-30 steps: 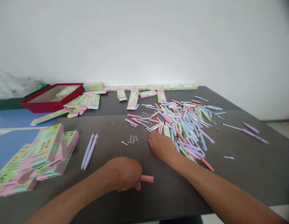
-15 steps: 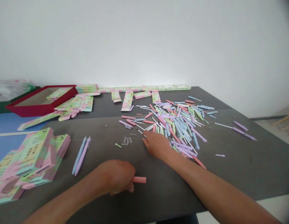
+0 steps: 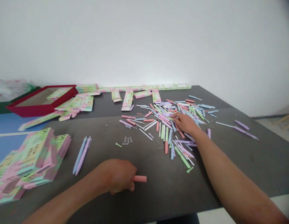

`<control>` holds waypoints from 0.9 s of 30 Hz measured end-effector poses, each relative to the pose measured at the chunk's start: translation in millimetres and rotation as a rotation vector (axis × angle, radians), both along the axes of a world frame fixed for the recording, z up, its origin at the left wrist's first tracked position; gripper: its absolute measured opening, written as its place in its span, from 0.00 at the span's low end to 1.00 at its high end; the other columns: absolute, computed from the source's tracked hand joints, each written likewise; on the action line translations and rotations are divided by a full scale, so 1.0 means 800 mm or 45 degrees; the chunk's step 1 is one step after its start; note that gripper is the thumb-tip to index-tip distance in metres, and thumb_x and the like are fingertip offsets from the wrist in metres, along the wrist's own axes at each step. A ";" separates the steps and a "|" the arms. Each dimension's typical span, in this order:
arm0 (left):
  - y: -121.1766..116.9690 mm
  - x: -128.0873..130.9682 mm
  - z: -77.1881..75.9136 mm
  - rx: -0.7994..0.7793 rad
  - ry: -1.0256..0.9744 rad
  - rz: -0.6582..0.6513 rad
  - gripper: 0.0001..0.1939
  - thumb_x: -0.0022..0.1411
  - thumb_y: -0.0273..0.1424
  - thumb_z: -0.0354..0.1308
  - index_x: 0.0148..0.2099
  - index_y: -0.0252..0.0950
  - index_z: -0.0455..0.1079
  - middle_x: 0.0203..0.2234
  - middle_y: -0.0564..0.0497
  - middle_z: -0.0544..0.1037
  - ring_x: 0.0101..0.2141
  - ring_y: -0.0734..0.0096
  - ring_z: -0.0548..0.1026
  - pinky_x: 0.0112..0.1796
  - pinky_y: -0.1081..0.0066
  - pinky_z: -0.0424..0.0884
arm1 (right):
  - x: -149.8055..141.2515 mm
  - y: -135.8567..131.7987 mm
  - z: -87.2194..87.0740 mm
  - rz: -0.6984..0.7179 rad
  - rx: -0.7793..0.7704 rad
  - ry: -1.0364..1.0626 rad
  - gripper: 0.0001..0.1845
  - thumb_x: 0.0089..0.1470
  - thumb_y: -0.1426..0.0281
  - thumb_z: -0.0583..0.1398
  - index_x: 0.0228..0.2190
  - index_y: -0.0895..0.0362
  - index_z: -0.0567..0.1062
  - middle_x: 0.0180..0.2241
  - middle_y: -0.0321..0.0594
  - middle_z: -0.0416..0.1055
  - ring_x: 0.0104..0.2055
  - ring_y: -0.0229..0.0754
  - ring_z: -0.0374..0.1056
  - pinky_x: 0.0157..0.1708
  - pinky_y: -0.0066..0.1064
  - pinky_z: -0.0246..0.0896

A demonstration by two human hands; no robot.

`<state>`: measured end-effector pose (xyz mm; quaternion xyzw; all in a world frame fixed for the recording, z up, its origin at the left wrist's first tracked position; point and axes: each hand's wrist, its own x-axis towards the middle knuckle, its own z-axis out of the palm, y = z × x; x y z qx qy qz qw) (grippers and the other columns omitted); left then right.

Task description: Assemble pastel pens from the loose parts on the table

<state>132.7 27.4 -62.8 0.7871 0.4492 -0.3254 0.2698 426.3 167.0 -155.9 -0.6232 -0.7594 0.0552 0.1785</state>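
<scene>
My left hand [image 3: 121, 175] is closed around a pink pen barrel [image 3: 140, 178], whose end sticks out to the right, low over the table. My right hand [image 3: 186, 123] reaches into a heap of pen parts [image 3: 166, 135], fingers stretched among pastel barrels and white refills; nothing plainly shows in its grasp. Toward the near edge of the heap lies a green barrel [image 3: 182, 157] beside a small green clip [image 3: 189, 170]. Several clear little tubes [image 3: 125, 140] and a green clip [image 3: 118, 145] rest left of the heap. Two whole pens, blue [image 3: 79, 155] and purple [image 3: 83, 156], lie side by side.
Stacked pen boxes [image 3: 34, 152] occupy the left side, near a blue mat [image 3: 6, 124]. Behind them is a red tray [image 3: 30, 109]. More boxes [image 3: 128, 100] lie toward the wall. At right are loose purple barrels [image 3: 241, 125] and a refill [image 3: 223, 125].
My right hand has moved away from me and to the right across the heap, uncovering and spreading parts at its near side. My left hand and the pink barrel have barely moved.
</scene>
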 end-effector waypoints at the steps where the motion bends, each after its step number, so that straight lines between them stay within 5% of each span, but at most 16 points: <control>1: 0.000 0.001 0.002 -0.009 0.033 -0.009 0.15 0.52 0.29 0.58 0.44 0.34 0.75 0.27 0.45 0.81 0.27 0.59 0.78 0.18 0.72 0.57 | 0.007 0.003 -0.002 -0.015 0.017 0.037 0.14 0.56 0.67 0.52 0.41 0.55 0.73 0.38 0.44 0.75 0.36 0.45 0.68 0.34 0.31 0.55; 6: 0.002 0.009 0.012 -0.028 0.140 0.000 0.18 0.54 0.30 0.56 0.48 0.35 0.74 0.30 0.45 0.82 0.29 0.61 0.78 0.20 0.73 0.58 | 0.037 0.011 -0.004 -0.174 0.096 0.179 0.15 0.55 0.66 0.51 0.38 0.56 0.75 0.27 0.40 0.73 0.26 0.41 0.64 0.27 0.29 0.52; 13: 0.005 0.007 0.006 -0.033 0.133 -0.038 0.17 0.54 0.29 0.56 0.47 0.35 0.73 0.30 0.46 0.82 0.27 0.64 0.77 0.18 0.73 0.56 | 0.065 0.012 0.000 -0.274 0.135 0.231 0.16 0.55 0.66 0.51 0.38 0.58 0.74 0.26 0.40 0.71 0.27 0.41 0.63 0.28 0.29 0.52; 27: 0.007 0.006 0.004 -0.059 0.092 -0.008 0.16 0.56 0.29 0.56 0.47 0.36 0.74 0.28 0.47 0.81 0.24 0.66 0.76 0.19 0.74 0.56 | -0.024 -0.001 0.016 0.036 -0.123 -0.232 0.14 0.56 0.61 0.54 0.35 0.56 0.74 0.35 0.43 0.75 0.36 0.43 0.67 0.32 0.29 0.52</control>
